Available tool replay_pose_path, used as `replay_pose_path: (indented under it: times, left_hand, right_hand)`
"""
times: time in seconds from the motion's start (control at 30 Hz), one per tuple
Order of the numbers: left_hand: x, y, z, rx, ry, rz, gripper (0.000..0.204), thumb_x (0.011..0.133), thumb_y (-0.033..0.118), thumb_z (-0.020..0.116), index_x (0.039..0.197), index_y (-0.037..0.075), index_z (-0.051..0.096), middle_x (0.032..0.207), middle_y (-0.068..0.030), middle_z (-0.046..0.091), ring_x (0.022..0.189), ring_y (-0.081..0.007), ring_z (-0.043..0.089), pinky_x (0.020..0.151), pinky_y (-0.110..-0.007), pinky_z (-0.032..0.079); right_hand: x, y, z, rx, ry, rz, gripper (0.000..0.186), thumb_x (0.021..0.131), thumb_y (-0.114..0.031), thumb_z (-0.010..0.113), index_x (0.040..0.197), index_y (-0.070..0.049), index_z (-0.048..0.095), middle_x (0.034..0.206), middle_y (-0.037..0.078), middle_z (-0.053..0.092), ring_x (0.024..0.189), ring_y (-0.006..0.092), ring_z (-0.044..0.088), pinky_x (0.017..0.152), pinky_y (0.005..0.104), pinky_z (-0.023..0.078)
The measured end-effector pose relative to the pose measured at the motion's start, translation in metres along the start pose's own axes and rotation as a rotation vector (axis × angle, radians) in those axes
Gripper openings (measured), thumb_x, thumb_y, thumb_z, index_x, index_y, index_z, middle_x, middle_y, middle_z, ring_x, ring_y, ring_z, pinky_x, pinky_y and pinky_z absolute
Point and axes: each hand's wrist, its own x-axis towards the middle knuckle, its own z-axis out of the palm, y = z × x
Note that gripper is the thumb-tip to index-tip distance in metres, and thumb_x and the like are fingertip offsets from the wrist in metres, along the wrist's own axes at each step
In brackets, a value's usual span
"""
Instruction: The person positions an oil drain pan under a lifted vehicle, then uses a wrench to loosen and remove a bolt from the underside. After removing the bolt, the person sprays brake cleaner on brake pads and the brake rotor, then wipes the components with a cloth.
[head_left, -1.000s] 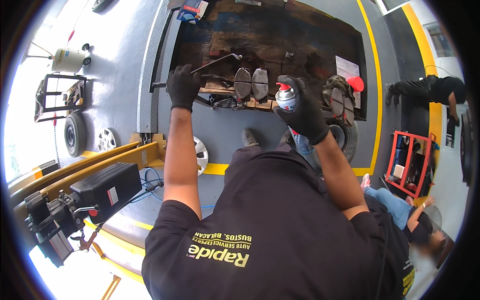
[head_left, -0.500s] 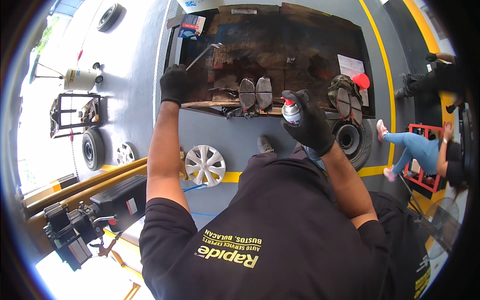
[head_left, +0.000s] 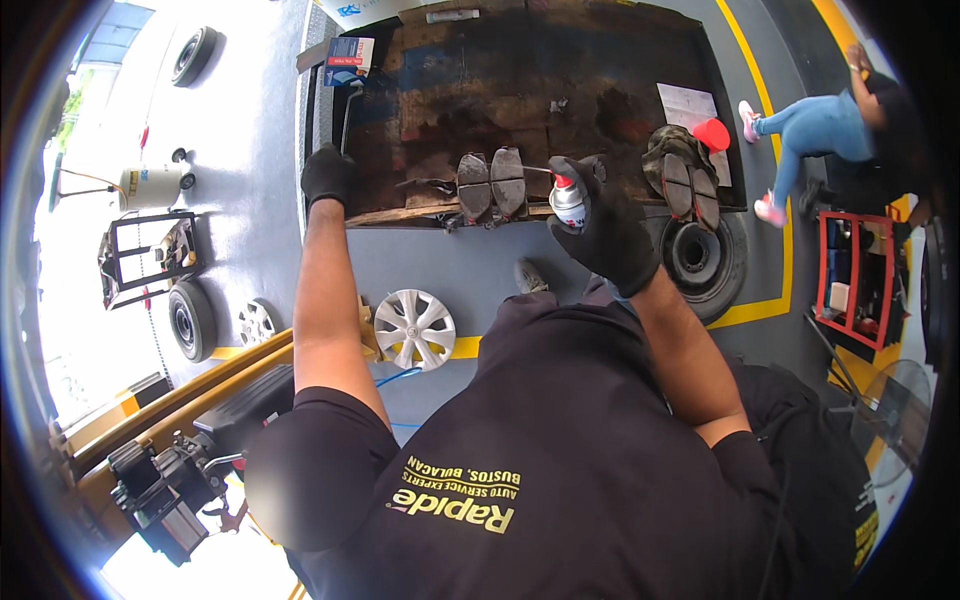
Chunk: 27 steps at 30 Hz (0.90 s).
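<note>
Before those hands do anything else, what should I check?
1. Black-gloved right hand holding the white, red-topped metal spray can: ok.
2. Black-gloved left hand gripping the long, bent grey metal bar: ok.
3. Two dark grey, oblong brake pads side by side: ok, near the edge.
4. Thin pale line beside the pads, spray or straw: cannot tell.
5. Dark brown, flat work surface clean: not ok, blotchy stains.
6. Bystander in blue jeans away from the surface: ok.
</note>
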Motion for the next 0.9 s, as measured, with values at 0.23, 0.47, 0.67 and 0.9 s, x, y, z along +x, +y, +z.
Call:
replay_pose_path:
  times: [0.23, 0.47, 0.67, 0.9]
  left_hand:
    - [-0.008, 0.004, 0.0, 0.05, -0.057, 0.068, 0.028, 0.096, 0.032, 0.068, 0.112, 0.009, 0.073, 0.108, -0.0214, 0.079, 0.106, -0.039, 0.077, 0.091, -0.052, 0.061]
    - [-0.02, 0.004, 0.003, 0.014, -0.001, 0.087, 0.032, 0.096, 0.038, 0.069, 0.111, 0.01, 0.072, 0.104, -0.0207, 0.079, 0.103, -0.0399, 0.077, 0.089, -0.052, 0.061]
    - [-0.046, -0.006, -0.003, -0.146, 0.088, 0.013, 0.035, 0.095, 0.044, 0.072, 0.101, 0.009, 0.073, 0.098, -0.0198, 0.079, 0.096, -0.0411, 0.076, 0.085, -0.053, 0.059]
    - [-0.097, -0.022, -0.011, -0.341, 0.228, -0.059, 0.035, 0.094, 0.042, 0.075, 0.092, 0.007, 0.073, 0.091, -0.0181, 0.077, 0.09, -0.0421, 0.075, 0.078, -0.054, 0.056]
  right_hand:
    - [-0.008, 0.003, -0.013, 0.043, -0.154, -0.028, 0.078, 0.077, -0.021, 0.085, 0.148, -0.018, 0.055, 0.128, 0.021, 0.059, 0.1, 0.042, 0.07, 0.081, 0.0506, 0.059]
    - [0.008, 0.004, -0.009, -0.034, -0.06, -0.042, 0.074, 0.077, -0.02, 0.084, 0.146, -0.018, 0.057, 0.127, 0.018, 0.059, 0.095, 0.0395, 0.071, 0.082, 0.0498, 0.06]
    - [-0.014, -0.015, -0.014, 0.052, -0.173, -0.083, 0.072, 0.076, -0.019, 0.084, 0.144, -0.017, 0.059, 0.123, 0.017, 0.058, 0.102, 0.037, 0.071, 0.08, 0.0479, 0.061]
    - [-0.014, -0.013, -0.008, 0.041, -0.146, -0.14, 0.073, 0.076, -0.019, 0.084, 0.144, -0.018, 0.059, 0.122, 0.017, 0.059, 0.105, 0.0379, 0.071, 0.079, 0.0483, 0.062]
